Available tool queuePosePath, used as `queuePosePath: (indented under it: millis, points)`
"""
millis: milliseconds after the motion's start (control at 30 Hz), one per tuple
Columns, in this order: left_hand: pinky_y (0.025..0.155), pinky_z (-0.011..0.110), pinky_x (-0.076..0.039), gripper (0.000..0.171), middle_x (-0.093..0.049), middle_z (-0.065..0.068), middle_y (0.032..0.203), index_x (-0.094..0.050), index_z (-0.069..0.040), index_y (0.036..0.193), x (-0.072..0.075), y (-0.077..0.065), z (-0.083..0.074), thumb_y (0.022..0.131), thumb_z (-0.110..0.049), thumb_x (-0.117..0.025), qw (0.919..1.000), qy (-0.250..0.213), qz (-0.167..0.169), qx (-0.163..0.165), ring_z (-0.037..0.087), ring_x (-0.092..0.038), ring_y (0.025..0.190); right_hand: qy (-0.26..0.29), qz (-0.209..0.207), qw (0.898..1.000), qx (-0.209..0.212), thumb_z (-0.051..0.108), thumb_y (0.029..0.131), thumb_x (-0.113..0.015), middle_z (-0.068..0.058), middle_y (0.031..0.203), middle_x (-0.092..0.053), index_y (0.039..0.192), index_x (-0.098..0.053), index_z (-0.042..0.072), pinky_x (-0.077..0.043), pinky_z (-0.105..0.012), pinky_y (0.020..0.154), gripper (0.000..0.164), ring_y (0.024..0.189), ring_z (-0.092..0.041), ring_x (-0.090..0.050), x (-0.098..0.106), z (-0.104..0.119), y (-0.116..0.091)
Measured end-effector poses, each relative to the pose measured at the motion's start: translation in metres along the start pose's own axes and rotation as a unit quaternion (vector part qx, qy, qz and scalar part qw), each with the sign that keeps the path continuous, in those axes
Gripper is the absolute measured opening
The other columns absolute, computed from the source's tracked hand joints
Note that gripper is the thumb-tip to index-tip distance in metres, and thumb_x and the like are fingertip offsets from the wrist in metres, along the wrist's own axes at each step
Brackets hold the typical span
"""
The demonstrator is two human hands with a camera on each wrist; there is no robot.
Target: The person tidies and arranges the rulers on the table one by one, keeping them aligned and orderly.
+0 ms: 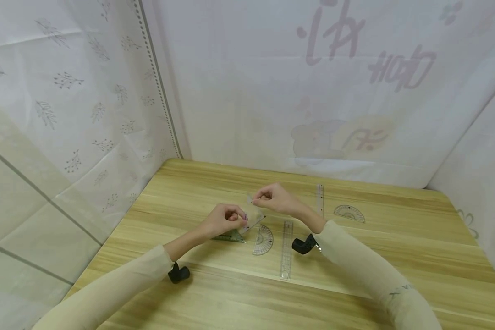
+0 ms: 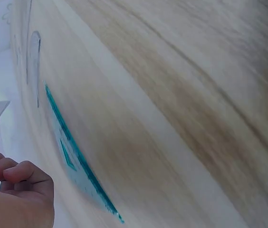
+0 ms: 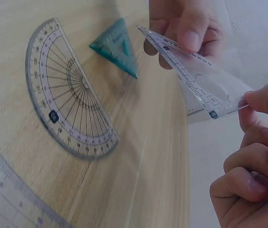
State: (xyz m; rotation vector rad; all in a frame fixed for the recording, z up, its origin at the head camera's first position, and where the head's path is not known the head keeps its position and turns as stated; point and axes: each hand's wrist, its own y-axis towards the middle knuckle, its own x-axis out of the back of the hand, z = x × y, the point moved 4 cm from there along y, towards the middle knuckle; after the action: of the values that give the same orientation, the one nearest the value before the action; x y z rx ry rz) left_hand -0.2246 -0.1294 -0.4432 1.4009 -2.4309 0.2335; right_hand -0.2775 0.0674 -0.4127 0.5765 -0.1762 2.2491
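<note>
My left hand (image 1: 222, 221) and right hand (image 1: 275, 199), fingers curled, pinch a clear triangle (image 3: 191, 71) between them, above the desk (image 1: 222, 293). The green triangle (image 1: 232, 236) lies near my left hand, left of the nearer protractor (image 1: 264, 240).

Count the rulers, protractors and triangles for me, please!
Rulers: 2
Protractors: 2
Triangles: 2 (one green, one clear)
Total: 6
Something see-through behind the clear triangle is too hidden to name or count.
</note>
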Motion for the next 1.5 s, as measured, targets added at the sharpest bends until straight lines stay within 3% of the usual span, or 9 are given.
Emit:
queuePosePath:
  millis: [333, 667, 767, 900, 1067, 1167, 1333, 1500]
  points:
    - [0.055, 0.025, -0.03, 0.018, -0.035, -0.001, 0.067, -0.072, 0.002, 0.106, 0.016, 0.0, -0.004, 0.098, -0.014, -0.069, 0.9994, -0.008, -0.035, 0.0, 0.013, -0.028, 0.057, -0.007, 0.006, 1.0, 0.027, 0.011, 0.101, -0.065, -0.023, 0.105, -0.07, 0.109, -0.072, -0.008, -0.042, -0.028, 0.066, 0.022, 0.068, -0.012, -0.046, -0.008, -0.003, 0.008]
    - [0.058, 0.026, -0.032, 0.024, -0.039, 0.0, 0.067, -0.071, 0.006, 0.109, 0.024, 0.003, -0.007, 0.099, -0.016, -0.069, 0.9966, -0.028, -0.077, 0.009, 0.015, -0.033, 0.061, 0.004, 0.024, 0.999, 0.042, 0.009, 0.101, -0.065, -0.025, 0.098, -0.07, 0.106, -0.072, -0.009, -0.042, -0.026, 0.065, 0.02, 0.065, -0.01, -0.045, -0.015, 0.004, 0.011]
    - [0.063, 0.028, -0.034, 0.022, -0.044, 0.001, 0.07, -0.072, 0.002, 0.108, 0.027, 0.004, -0.008, 0.1, -0.017, -0.069, 0.9959, -0.025, -0.087, 0.007, 0.016, -0.036, 0.065, 0.003, 0.024, 0.999, 0.041, 0.01, 0.101, -0.065, -0.017, 0.084, -0.068, 0.104, -0.072, -0.009, -0.039, -0.025, 0.061, 0.02, 0.061, -0.009, -0.041, -0.017, 0.005, 0.012]
    - [0.067, 0.03, -0.035, 0.02, -0.057, 0.005, 0.08, -0.074, -0.002, 0.108, 0.029, 0.005, -0.007, 0.1, -0.019, -0.069, 0.9956, -0.022, -0.091, 0.004, 0.018, -0.038, 0.07, -0.006, 0.026, 0.999, 0.039, 0.011, 0.101, -0.066, -0.001, 0.067, -0.051, 0.104, -0.073, -0.007, -0.033, -0.026, 0.055, 0.02, 0.055, -0.009, -0.032, -0.02, 0.005, 0.014]
    - [0.069, 0.03, -0.036, 0.021, -0.066, 0.01, 0.095, -0.073, 0.001, 0.109, 0.03, 0.004, -0.007, 0.099, -0.018, -0.07, 0.995, -0.031, -0.095, 0.01, 0.019, -0.041, 0.075, 0.0, 0.03, 0.999, 0.04, 0.011, 0.101, -0.066, -0.016, 0.087, -0.069, 0.105, -0.073, -0.007, -0.042, -0.026, 0.063, 0.02, 0.064, -0.01, -0.046, -0.024, 0.005, 0.016]
    - [0.071, 0.031, -0.038, 0.019, -0.067, 0.009, 0.099, -0.074, 0.0, 0.106, 0.032, 0.003, -0.007, 0.099, -0.017, -0.071, 0.9944, -0.034, -0.099, 0.014, 0.02, -0.044, 0.079, 0.001, 0.032, 0.999, 0.039, 0.013, 0.101, -0.066, -0.022, 0.103, -0.071, 0.105, -0.073, -0.007, -0.049, -0.029, 0.074, 0.021, 0.078, -0.014, -0.057, -0.028, 0.003, 0.017]
    - [0.068, 0.028, -0.039, 0.021, -0.068, 0.009, 0.104, -0.074, 0.001, 0.104, 0.039, 0.0, -0.006, 0.099, -0.019, -0.07, 0.9925, -0.042, -0.112, 0.026, 0.017, -0.045, 0.078, 0.001, 0.048, 0.998, 0.029, 0.02, 0.101, -0.067, -0.01, 0.099, -0.071, 0.105, -0.074, -0.001, -0.052, -0.034, 0.078, 0.022, 0.086, -0.017, -0.061, -0.034, -0.004, 0.014]
    - [0.065, 0.027, -0.036, 0.03, -0.067, 0.005, 0.103, -0.071, 0.007, 0.108, 0.05, -0.003, -0.003, 0.099, -0.021, -0.07, 0.9872, -0.062, -0.141, 0.042, 0.015, -0.042, 0.08, 0.014, 0.062, 0.998, 0.014, 0.023, 0.099, -0.069, 0.002, 0.08, -0.06, 0.103, -0.074, 0.006, -0.046, -0.031, 0.068, 0.019, 0.071, -0.013, -0.049, -0.037, -0.007, 0.008]
